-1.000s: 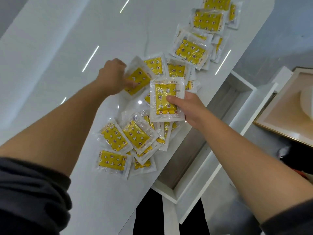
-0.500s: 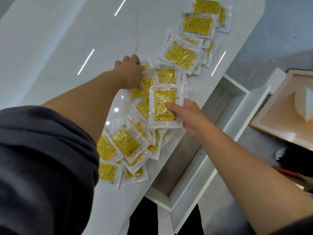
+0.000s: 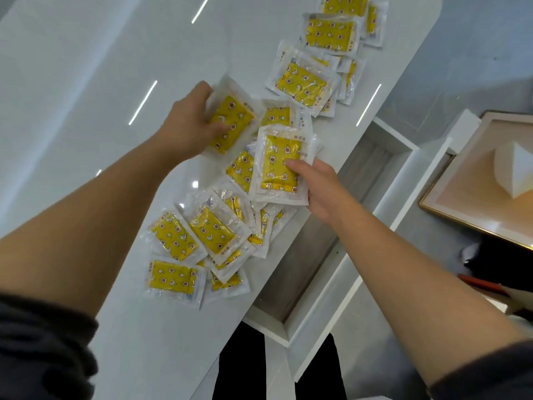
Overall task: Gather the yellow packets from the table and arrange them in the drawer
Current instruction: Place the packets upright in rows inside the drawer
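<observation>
Several yellow packets in clear wrappers lie scattered along the right side of the white table (image 3: 86, 82). My left hand (image 3: 184, 125) grips one yellow packet (image 3: 230, 124), tilted and lifted off the pile. My right hand (image 3: 320, 186) holds a small stack of yellow packets (image 3: 279, 163) upright above the table edge, thumb on the front. A near cluster of packets (image 3: 202, 241) lies below the hands and a far cluster (image 3: 317, 62) beyond them. The open white drawer (image 3: 340, 284) sits below the table's right edge; the part of its inside in view holds nothing.
A tan framed board (image 3: 473, 203) with a white block on it lies on the floor at the right. A red object (image 3: 481, 284) and dark shapes lie below it. The left half of the table is bare and glossy.
My left hand has picked a packet up from the pile and pulled it back to the left. My right hand still holds its stack in much the same place.
</observation>
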`<state>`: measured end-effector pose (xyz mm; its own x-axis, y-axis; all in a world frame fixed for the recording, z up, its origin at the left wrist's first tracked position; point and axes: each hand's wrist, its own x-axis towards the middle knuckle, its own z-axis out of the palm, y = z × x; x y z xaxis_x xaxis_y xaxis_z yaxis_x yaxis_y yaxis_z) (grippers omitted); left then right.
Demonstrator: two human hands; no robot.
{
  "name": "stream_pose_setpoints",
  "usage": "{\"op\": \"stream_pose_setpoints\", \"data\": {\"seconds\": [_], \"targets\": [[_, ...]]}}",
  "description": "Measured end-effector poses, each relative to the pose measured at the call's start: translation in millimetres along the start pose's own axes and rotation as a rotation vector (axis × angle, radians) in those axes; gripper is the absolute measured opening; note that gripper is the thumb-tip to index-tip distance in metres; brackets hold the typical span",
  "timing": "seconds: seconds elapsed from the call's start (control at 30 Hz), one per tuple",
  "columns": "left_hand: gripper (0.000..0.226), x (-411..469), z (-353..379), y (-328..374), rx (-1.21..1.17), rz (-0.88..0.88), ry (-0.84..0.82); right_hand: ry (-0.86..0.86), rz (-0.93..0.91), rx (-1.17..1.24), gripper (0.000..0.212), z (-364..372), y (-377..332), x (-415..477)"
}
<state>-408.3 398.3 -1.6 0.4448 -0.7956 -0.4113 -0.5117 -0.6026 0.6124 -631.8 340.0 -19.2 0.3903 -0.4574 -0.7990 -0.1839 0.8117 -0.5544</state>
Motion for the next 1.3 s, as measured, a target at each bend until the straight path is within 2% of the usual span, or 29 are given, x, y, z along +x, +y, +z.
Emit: {"op": "stream_pose_setpoints", "data": {"seconds": [0.1, 0.17, 0.2, 0.33, 0.47, 0.57, 0.73, 0.83, 0.97, 1.03, 1.17, 1.23, 1.3], "targets": [[0.048, -40, 2, 17, -0.337, -0.055, 0.045, -0.056, 0.006, 0.074, 0.014, -9, -4, -15], [0.065, -65, 12, 29, -0.437, -0.066, 0.047, -0.099, -0.013, 0.057, 0.015, -19, -7, -27], [0.066, -75, 20, 34, -0.457, -0.079, 0.059, -0.121, -0.025, 0.048, 0.016, -25, -7, -32], [0.027, -110, 61, 56, -0.621, -0.191, 0.108, -0.190, -0.012, 0.042, 0.019, -59, -3, -50], [0.030, -150, 127, 73, -0.795, -0.273, 0.099, -0.187, 0.038, -0.078, 0.025, -112, 8, -61], [0.024, -181, 195, 71, -0.934, -0.455, 0.076, -0.159, 0.120, -0.252, 0.025, -158, 27, -59], [0.019, -223, 297, 27, -0.952, -0.816, 0.049, -0.127, 0.142, -0.745, 0.020, -184, 68, -31], [0.014, -235, 338, -10, -0.986, -0.992, 0.118, -0.167, 0.118, -0.968, 0.019, -174, 94, -6], [0.037, -226, 362, -44, -0.991, -1.185, 0.215, -0.218, 0.046, -1.226, 0.023, -154, 124, 27], [0.042, -218, 372, -56, -0.993, -1.235, 0.238, -0.190, 0.011, -1.367, 0.028, -151, 139, 42], [0.042, -209, 390, -70, -0.945, -1.261, 0.244, -0.152, 0.058, -1.524, 0.037, -156, 162, 60], [0.040, -210, 390, -74, -0.792, -1.239, 0.206, -0.163, 0.081, -1.544, 0.039, -153, 168, 64], [0.044, -213, 383, -80, -0.526, -1.205, 0.131, -0.201, 0.099, -1.580, 0.038, -148, 173, 67]]}}
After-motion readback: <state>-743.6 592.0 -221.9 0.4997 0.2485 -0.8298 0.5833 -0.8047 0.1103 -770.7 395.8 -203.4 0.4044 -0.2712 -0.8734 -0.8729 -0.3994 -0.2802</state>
